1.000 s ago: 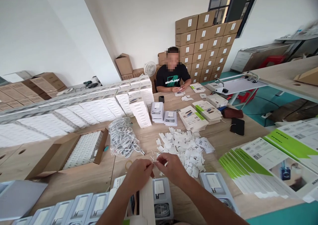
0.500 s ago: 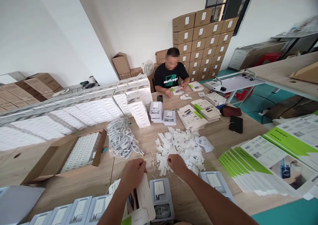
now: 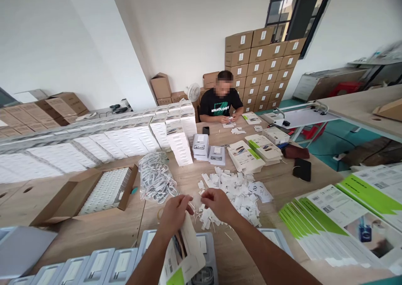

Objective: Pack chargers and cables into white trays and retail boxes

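Observation:
My left hand (image 3: 176, 213) is closed on the upper end of a white printed carton (image 3: 188, 247) with a green corner, which stands tilted below the palm. Close by on its right is my right hand (image 3: 218, 202), fingers pinched together; what lies between the fingertips, if anything, is too small to make out. A loose heap of small white cards (image 3: 234, 188) lies just beyond and to the right of that hand. Partly hidden under the carton is a grey-blue tray (image 3: 211, 251) with a white charger and a coiled cable.
Several filled trays (image 3: 97, 264) line the near left edge. Fanned flat cartons (image 3: 317, 222) lie at right. Beyond are a bag of cables (image 3: 155, 176), an open cardboard box (image 3: 69, 197) and white box stacks (image 3: 179, 144). A co-worker (image 3: 221, 100) sits opposite, handling small cards.
My right hand has moved up and left from the card heap to beside my left hand. The carton has shifted slightly right with my left hand. The view has tilted upward.

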Demonstrator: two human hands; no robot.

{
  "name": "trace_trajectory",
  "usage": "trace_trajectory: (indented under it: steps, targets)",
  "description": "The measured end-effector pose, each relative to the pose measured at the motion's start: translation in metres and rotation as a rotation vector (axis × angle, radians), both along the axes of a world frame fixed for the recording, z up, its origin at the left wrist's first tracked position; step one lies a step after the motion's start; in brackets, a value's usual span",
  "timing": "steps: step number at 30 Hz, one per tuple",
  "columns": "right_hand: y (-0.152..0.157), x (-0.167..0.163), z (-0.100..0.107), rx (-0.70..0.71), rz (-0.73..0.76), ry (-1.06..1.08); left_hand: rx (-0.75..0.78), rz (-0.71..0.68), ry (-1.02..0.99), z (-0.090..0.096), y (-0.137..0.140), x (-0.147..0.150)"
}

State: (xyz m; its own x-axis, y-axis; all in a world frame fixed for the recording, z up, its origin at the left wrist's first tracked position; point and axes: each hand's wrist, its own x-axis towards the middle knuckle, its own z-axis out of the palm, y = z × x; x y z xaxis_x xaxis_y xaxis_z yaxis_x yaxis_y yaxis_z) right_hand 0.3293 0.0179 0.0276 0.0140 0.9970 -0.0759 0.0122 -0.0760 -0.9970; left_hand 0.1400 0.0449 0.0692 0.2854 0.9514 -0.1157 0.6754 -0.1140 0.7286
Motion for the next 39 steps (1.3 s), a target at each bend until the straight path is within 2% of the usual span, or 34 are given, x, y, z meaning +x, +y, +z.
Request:
trace_trajectory:
  steps: [2, 5, 7, 10, 14, 17, 19, 21, 23, 26, 30, 33, 36, 39]
  targets:
    - [-0.012, 0.001, 0.006, -0.056, -0.052, 0.123, 0.005, 0.148, -0.053, -0.007, 0.007, -0.007]
    - [-0.041, -0.011, 0.012, -0.058, -0.006, 0.309, 0.024, 0.350, -0.097, -0.020, 0.016, -0.016]
    - [-0.058, -0.026, 0.014, 0.007, 0.018, 0.251, 0.034, 0.410, -0.128, -0.026, 0.018, -0.015]
    - [-0.066, -0.044, 0.014, 0.091, -0.069, 0.178, 0.033, 0.425, -0.198, -0.026, 0.014, -0.003]
    - [-0.052, -0.043, 0.018, 0.113, -0.191, 0.352, -0.063, 0.343, -0.399, -0.006, 0.001, 0.008]
    - [-0.038, -0.032, 0.024, 0.094, -0.230, 0.496, -0.232, 0.108, -0.550, 0.015, -0.008, 0.004]
    - [-0.031, -0.024, 0.029, 0.100, -0.254, 0.566, -0.295, -0.074, -0.551, 0.027, -0.011, -0.001]
    - [-0.027, -0.017, 0.035, 0.140, -0.279, 0.563, -0.300, -0.152, -0.516, 0.036, -0.012, -0.007]
    - [-0.026, -0.009, 0.045, 0.227, -0.307, 0.413, -0.282, -0.133, -0.520, 0.042, -0.012, -0.011]
    - [-0.029, 0.005, 0.062, 0.456, -0.253, -0.056, -0.275, -0.093, -0.579, 0.046, -0.012, -0.012]
    - [-0.030, 0.022, 0.083, 0.967, -0.058, -0.621, -0.259, -0.083, -0.698, 0.054, -0.017, -0.004]
    - [-0.024, 0.033, 0.093, 1.276, -0.019, -0.884, -0.128, -0.095, -0.663, 0.069, -0.023, 0.002]
    - [-0.022, 0.043, 0.108, 1.423, -0.002, -1.063, -0.001, -0.160, -0.604, 0.088, -0.028, 0.005]
    - [-0.027, 0.047, 0.130, 1.521, 0.044, -1.167, 0.054, -0.191, -0.642, 0.104, -0.033, 0.005]
